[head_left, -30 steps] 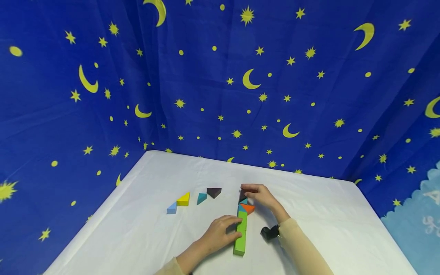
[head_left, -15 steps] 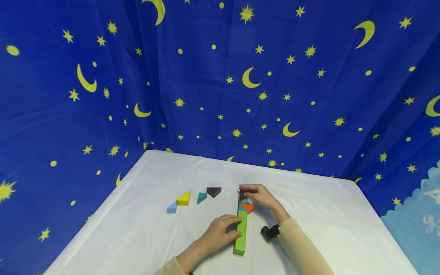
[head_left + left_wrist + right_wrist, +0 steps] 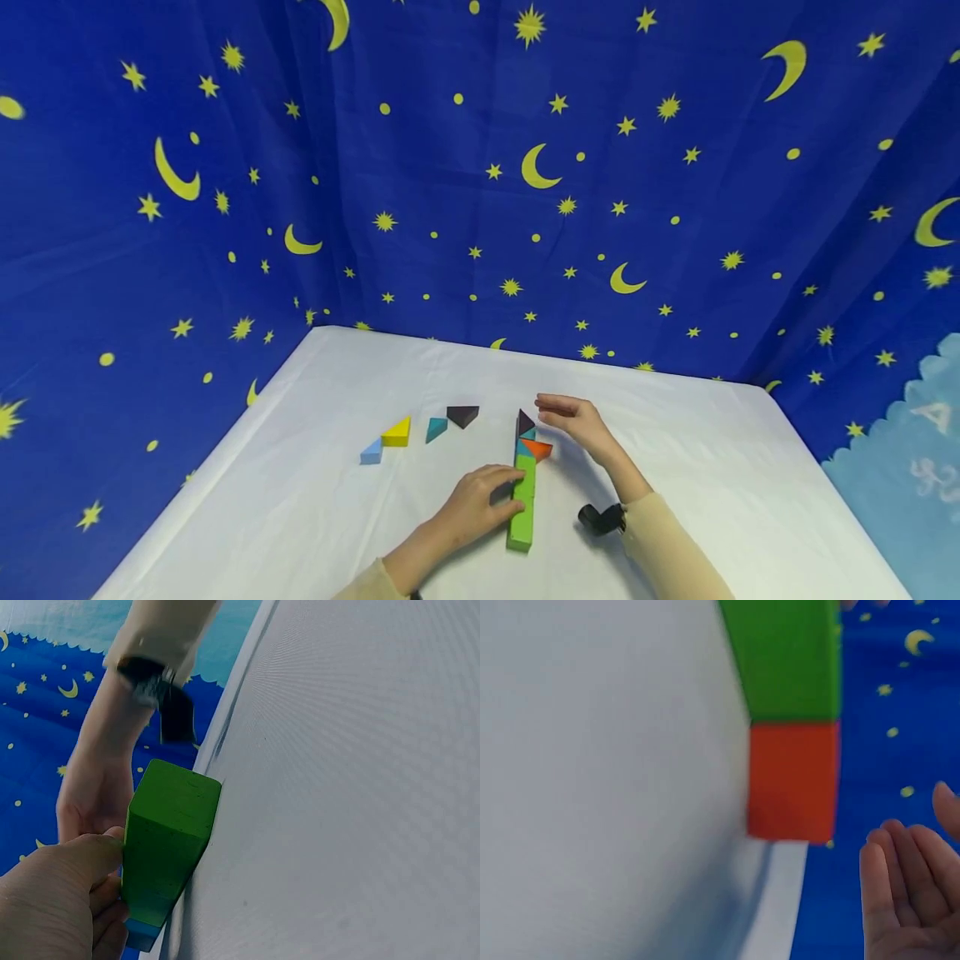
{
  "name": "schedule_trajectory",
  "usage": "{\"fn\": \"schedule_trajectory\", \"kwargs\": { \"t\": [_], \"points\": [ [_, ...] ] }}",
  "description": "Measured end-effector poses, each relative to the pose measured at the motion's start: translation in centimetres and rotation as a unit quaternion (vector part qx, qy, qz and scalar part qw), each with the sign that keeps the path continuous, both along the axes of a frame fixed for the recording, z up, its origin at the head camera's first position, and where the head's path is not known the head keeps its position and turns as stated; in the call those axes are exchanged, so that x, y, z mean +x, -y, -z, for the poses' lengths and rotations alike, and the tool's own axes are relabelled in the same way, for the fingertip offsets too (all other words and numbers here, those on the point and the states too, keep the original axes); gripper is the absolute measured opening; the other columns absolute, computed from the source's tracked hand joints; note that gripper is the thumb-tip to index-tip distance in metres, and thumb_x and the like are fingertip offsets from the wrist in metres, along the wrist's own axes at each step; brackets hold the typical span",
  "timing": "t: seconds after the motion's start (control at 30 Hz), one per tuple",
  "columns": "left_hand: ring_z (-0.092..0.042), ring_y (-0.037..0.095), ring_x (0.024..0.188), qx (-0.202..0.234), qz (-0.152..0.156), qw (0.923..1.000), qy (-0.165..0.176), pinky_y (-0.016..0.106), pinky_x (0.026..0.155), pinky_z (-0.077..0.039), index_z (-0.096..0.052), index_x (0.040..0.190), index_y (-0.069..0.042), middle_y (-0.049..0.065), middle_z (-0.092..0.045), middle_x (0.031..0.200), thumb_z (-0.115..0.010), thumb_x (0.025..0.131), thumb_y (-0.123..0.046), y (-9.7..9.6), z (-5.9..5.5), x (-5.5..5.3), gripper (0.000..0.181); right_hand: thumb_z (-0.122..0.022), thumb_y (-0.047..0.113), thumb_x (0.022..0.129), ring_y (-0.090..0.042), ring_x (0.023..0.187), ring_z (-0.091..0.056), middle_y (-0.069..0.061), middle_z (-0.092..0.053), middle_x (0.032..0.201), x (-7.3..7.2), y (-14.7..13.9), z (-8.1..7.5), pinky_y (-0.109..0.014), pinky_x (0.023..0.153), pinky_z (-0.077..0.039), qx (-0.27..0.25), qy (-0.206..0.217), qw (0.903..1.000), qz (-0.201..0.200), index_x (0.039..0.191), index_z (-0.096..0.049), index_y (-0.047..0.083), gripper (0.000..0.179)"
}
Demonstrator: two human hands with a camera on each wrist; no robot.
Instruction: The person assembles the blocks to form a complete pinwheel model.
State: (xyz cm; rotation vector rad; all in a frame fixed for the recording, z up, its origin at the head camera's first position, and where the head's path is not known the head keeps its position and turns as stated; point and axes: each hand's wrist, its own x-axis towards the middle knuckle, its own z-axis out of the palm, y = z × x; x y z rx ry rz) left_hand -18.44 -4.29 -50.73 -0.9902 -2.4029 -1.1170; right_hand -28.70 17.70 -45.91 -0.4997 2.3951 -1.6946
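A long green block (image 3: 522, 510) lies on the white table (image 3: 322, 500), pointing away from me. At its far end sit an orange triangle (image 3: 538, 448), a small teal piece (image 3: 524, 441) and a dark triangle (image 3: 524, 421) in a row. My left hand (image 3: 480, 502) grips the green block (image 3: 169, 840) from its left side, thumb and fingers curled against it. My right hand (image 3: 573, 418) hovers just right of the dark triangle, fingers relaxed and holding nothing. In the right wrist view the orange piece (image 3: 793, 780) butts against the green block (image 3: 787, 660), with the fingers (image 3: 900, 892) off to the side.
Left of the row lie loose pieces: a yellow triangle (image 3: 398, 432), a light blue piece (image 3: 372, 452), a teal piece (image 3: 437, 429) and a dark brown triangle (image 3: 462, 414). A blue star-and-moon cloth (image 3: 480, 183) hangs behind and beside the table.
My right hand has let go of the dark triangle and lifted away to the right. The left hand stays on the green block.
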Motion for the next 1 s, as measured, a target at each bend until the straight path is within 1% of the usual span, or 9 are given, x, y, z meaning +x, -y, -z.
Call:
{"fn": "schedule_trajectory", "kwargs": {
  "t": [0.13,0.27,0.4,0.47,0.63,0.73,0.87,0.93,1.0],
  "points": [
    [-0.060,0.019,0.105,0.004,-0.001,1.0000,0.001,0.032,0.092,-0.047,-0.066,0.115,-0.005,0.006,-0.066,0.112,-0.075,0.082,-0.023,0.0,0.1,0.0,0.039,-0.067,0.022,0.089,-0.023,0.113,-0.056,-0.017,-0.059,0.124,2.5,-0.4,-0.6,-0.037,0.096,-0.045,-0.040,0.022,0.9986,0.025,0.126,-0.058,0.000,0.044],
    [-0.060,0.019,0.105,0.008,-0.003,1.0000,0.002,0.032,0.092,-0.047,-0.066,0.115,-0.005,0.005,-0.066,0.112,-0.075,0.082,-0.022,0.0,0.1,-0.2,0.038,-0.067,0.019,0.088,-0.024,0.116,-0.055,-0.020,-0.056,0.127,5.0,-0.7,-1.0,-0.035,0.097,-0.044,-0.066,0.041,0.9961,0.041,0.126,-0.059,0.001,0.043],
    [-0.060,0.019,0.106,0.008,-0.002,0.9999,0.005,0.033,0.092,-0.047,-0.066,0.115,-0.005,0.006,-0.066,0.113,-0.075,0.082,-0.022,-0.1,0.0,-0.1,0.039,-0.066,0.015,0.089,-0.027,0.117,-0.053,-0.021,-0.055,0.128,7.3,-0.7,-1.0,-0.032,0.095,-0.045,-0.083,0.054,0.9939,0.048,0.127,-0.057,0.000,0.042],
    [-0.060,0.019,0.106,0.006,-0.003,0.9999,0.009,0.033,0.092,-0.047,-0.065,0.115,-0.005,0.005,-0.065,0.113,-0.074,0.082,-0.022,-0.1,-0.1,-0.1,0.038,-0.066,0.014,0.089,-0.029,0.118,-0.052,-0.020,-0.055,0.128,8.0,-0.6,-1.0,-0.030,0.095,-0.045,-0.088,0.059,0.9933,0.047,0.128,-0.056,-0.001,0.042],
    [-0.060,0.019,0.106,0.007,-0.001,0.9998,0.017,0.033,0.092,-0.047,-0.065,0.116,-0.005,0.005,-0.065,0.113,-0.074,0.082,-0.021,0.0,-0.2,-0.2,0.038,-0.065,0.011,0.089,-0.032,0.119,-0.051,-0.020,-0.054,0.129,9.0,0.0,-0.7,-0.027,0.093,-0.046,-0.104,0.062,0.9917,0.043,0.129,-0.054,-0.004,0.044],
    [-0.060,0.019,0.106,0.008,-0.001,0.9998,0.017,0.033,0.092,-0.047,-0.065,0.116,-0.005,0.005,-0.065,0.113,-0.074,0.082,-0.021,0.0,-0.1,-0.2,0.038,-0.065,0.009,0.089,-0.034,0.119,-0.051,-0.020,-0.055,0.128,9.6,0.5,-0.8,-0.025,0.091,-0.047,-0.102,0.067,0.9913,0.048,0.129,-0.054,-0.005,0.044],
    [-0.059,0.018,0.107,0.007,0.001,0.9998,0.018,0.033,0.092,-0.047,-0.065,0.117,-0.005,0.005,-0.065,0.114,-0.073,0.083,-0.022,0.0,0.1,-0.3,0.039,-0.066,0.009,0.088,-0.033,0.116,-0.053,-0.018,-0.058,0.124,10.0,1.1,0.2,-0.024,0.090,-0.046,-0.090,0.063,0.9924,0.056,0.126,-0.056,-0.003,0.042],
    [-0.059,0.018,0.107,0.008,0.003,0.9998,0.017,0.033,0.092,-0.047,-0.064,0.117,-0.005,0.005,-0.065,0.114,-0.073,0.084,-0.023,0.0,0.2,-0.3,0.039,-0.067,0.009,0.087,-0.031,0.114,-0.055,-0.016,-0.059,0.124,9.9,1.2,1.4,-0.024,0.090,-0.046,-0.081,0.043,0.9941,0.058,0.126,-0.058,-0.002,0.041],
    [-0.060,0.019,0.107,0.009,0.006,0.9998,0.017,0.033,0.091,-0.048,-0.064,0.117,-0.004,0.006,-0.065,0.114,-0.072,0.084,-0.023,0.0,0.2,-0.3,0.039,-0.068,0.010,0.086,-0.031,0.115,-0.054,-0.015,-0.058,0.125,10.1,1.4,2.0,-0.024,0.091,-0.046,-0.076,0.025,0.9950,0.059,0.126,-0.058,-0.001,0.042]
  ]
}}
